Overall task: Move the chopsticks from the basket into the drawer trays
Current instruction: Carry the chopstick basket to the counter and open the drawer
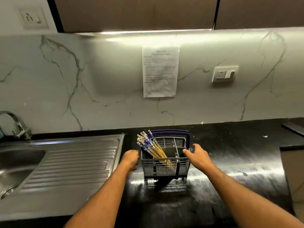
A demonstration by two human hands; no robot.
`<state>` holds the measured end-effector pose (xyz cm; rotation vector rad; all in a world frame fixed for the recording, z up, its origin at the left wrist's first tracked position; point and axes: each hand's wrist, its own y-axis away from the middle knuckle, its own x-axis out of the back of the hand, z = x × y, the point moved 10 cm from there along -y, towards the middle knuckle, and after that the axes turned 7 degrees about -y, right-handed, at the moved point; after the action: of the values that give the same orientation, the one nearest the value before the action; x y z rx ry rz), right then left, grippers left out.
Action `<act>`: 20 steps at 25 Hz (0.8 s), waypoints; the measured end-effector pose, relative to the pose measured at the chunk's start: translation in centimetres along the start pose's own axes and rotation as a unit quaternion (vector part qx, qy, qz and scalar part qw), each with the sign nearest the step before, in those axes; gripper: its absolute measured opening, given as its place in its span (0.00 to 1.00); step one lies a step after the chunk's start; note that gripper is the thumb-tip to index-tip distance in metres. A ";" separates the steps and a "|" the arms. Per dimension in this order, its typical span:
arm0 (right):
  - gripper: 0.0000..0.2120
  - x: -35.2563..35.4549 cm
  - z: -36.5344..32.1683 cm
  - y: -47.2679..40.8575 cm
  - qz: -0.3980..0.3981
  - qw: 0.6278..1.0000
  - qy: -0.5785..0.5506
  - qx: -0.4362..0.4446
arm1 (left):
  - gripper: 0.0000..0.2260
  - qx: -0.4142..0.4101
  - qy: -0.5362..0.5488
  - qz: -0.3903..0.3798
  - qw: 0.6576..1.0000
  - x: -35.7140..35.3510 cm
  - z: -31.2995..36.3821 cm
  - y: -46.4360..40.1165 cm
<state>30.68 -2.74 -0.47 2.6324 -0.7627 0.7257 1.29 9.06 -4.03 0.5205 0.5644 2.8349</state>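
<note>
Dark tabletop [230,162], basket [166,163] standing on it, chopsticks [151,147] leaning in its left compartment. Left hand [130,157] at the side, grip unclear; right hand [196,156] loose, holding nothing. Steady it, lift by the tops.

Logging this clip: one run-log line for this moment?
chopsticks: in basket | left hand: at basket's left side | right hand: at right rim | drawer: unseen

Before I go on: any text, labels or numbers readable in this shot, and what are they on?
Paper sheet taped to the marble backsplash: several lines of printed text, too blurred to read.
Chopsticks in the basket: blue markings on the upper ends, too small to tell if they are writing.
Wall sockets: no legible marking.
</note>
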 end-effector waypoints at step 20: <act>0.13 -3.4 4.6 3.2 -0.118 0.986 -0.070 -0.098 | 0.14 -0.013 -0.209 -0.029 0.977 -1.3 -3.0 4.1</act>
<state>28.15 -5.85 -5.65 2.5535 -0.5147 0.3851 0.80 3.98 -5.36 1.0407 0.4498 2.5593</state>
